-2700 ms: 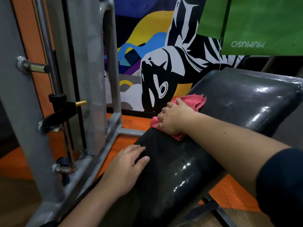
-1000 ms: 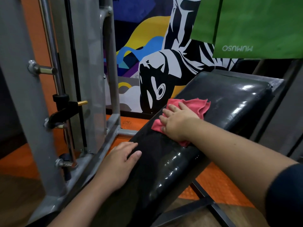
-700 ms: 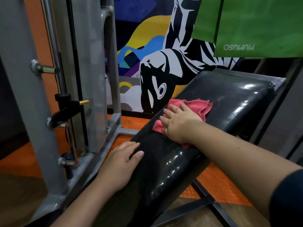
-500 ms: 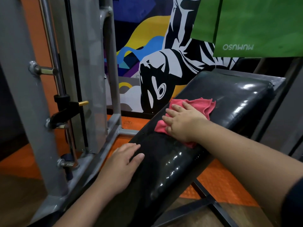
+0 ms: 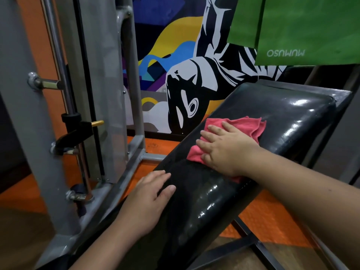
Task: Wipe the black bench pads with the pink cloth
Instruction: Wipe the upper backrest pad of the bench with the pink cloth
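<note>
A long black bench pad (image 5: 282,114) slopes up from bottom left to upper right, glossy and wet in patches. The pink cloth (image 5: 245,124) lies crumpled on the pad's middle. My right hand (image 5: 224,147) presses flat on the cloth with fingers spread, covering its near part. My left hand (image 5: 148,203) rests palm-down on the lower left side of the pad, fingers apart, holding nothing.
A grey steel machine frame (image 5: 25,133) with pegs, a guide rod and a black clamp stands close on the left. A painted mural wall (image 5: 175,75) is behind. A green bag (image 5: 303,30) hangs at upper right. Dark bench legs (image 5: 259,248) cross the orange floor below.
My right hand has slid the pink cloth a little up and to the right along the pad. My left hand has stayed in place on the lower pad.
</note>
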